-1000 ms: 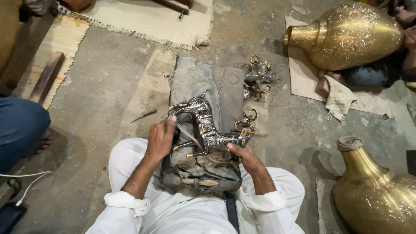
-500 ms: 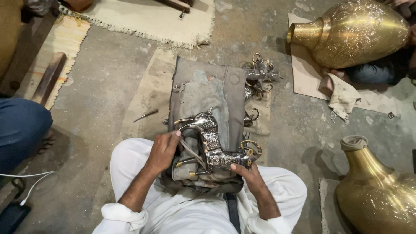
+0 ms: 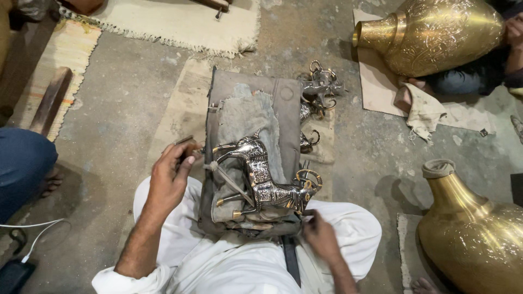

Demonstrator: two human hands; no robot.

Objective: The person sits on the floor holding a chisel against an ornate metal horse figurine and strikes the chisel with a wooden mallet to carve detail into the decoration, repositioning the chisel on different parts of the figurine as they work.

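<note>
Goat figurine (image 3: 261, 179) lies between hands: left (image 3: 171, 174) gripping small tool (image 3: 185, 142), right (image 3: 320, 235) curled, empty.

Dusty grey concrete floor (image 3: 125, 109), fringed cream mat (image 3: 180, 22), woven rug (image 3: 60, 54) at left.

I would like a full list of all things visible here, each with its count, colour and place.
metal animal figure: 1, silver with gold horns and hooves, lying on the grey pad
grey pad: 1, grey-brown, on the floor in front of the person
more metal figures: a few, silver and gold, right of the pad
brass vases: 2, gold, top right and bottom right
cloth rag: 1, cream, below the upper vase
fringed mat: 1, cream, top
wooden block: 1, brown, left
other person's leg: 1, blue trousers, left edge
left hand: holds a small tool
right hand: by the figure's head
</note>
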